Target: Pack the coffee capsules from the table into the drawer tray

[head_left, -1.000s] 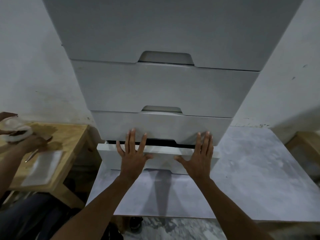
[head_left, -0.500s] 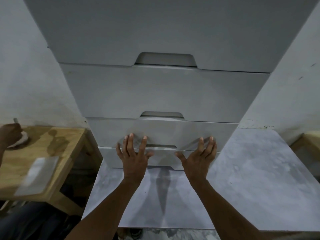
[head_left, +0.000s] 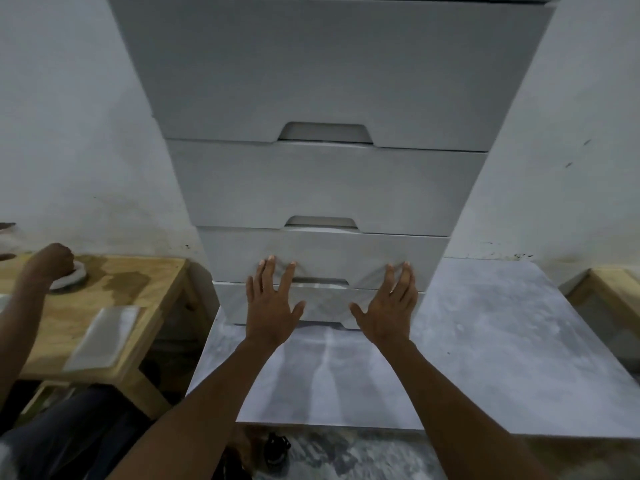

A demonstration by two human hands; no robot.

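A white chest of drawers (head_left: 325, 181) stands on a grey marbled table (head_left: 485, 358). Its lowest drawer (head_left: 325, 303) sits pushed in, almost flush with the drawers above. My left hand (head_left: 268, 303) lies flat on the left half of that drawer front, fingers spread. My right hand (head_left: 389, 306) lies flat on the right half, fingers spread too. Neither hand holds anything. No coffee capsules and no tray show; the drawer's inside is hidden.
A low wooden table (head_left: 114, 306) stands at the left with a white flat slab (head_left: 104, 337) on it. Another person's hand (head_left: 52, 261) presses a white object there. A wooden edge (head_left: 609, 289) shows at the far right. White walls flank the chest.
The lowest drawer slid from partly open to pushed in under both my flat hands. The other person's hand moved across the wooden table.
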